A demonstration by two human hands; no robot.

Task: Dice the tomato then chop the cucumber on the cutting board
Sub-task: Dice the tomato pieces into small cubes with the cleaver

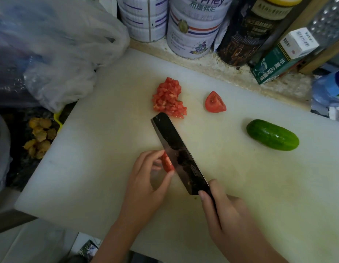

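While my left hand [146,179] pinches a thin tomato piece [167,163] between thumb and fingertips just below the middle of the frame, my right hand [222,211] is wrapped round the handle of the dark knife [176,150], and the blade lies flat against the piece's right side. I judge this sliver light, soft and wet. It will squash if I squeeze and slide on its own juice, so I want my fingertips on the skin side, tucked back from the edge. Above the blade's tip sits the diced pile [168,100], with one uncut tomato wedge [214,102] just to its right. That wedge should sit steady on a cut face, and I would hold it lightly across its back. At the right of the white cutting board [108,149], well apart from the tomato, lies the whole cucumber [272,134]. It looks firm and glossy, perhaps damp, and being round it is likely to roll. I would press down on it from above near mid-length, then cut from one end.
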